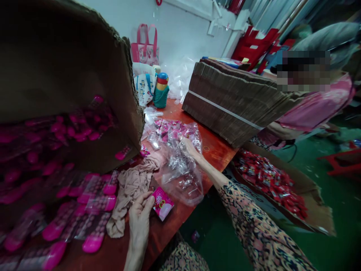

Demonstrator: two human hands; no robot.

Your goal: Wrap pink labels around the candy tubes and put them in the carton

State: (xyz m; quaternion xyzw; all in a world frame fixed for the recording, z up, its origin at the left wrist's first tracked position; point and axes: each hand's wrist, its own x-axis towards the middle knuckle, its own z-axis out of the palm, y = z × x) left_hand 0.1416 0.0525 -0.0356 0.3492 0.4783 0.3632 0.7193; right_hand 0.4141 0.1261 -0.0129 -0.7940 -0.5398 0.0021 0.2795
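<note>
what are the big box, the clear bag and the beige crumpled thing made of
The tilted box looks like matte brown corrugated cardboard: its torn edge shows fluting. The bag seems thin clear plastic, glossy and crinkled, with contents showing through. The beige crumpled piece looks like soft matte fabric, draping in folds; the exact fibre is unclear.

Free passage on the tabletop (216, 156) runs as a narrow strip at right, between the clear plastic bag (180, 177) and the strapped stack of flattened cardboard (225, 105). A second bare strip lies at the near edge, right of the pink card packet (163, 203). At left, the tilted cardboard box (67, 64) and pink packaged items (84, 222) block access. The crumpled beige cloth (131, 192) obstructs the path between the left hand (138, 222) and the bag.
</note>
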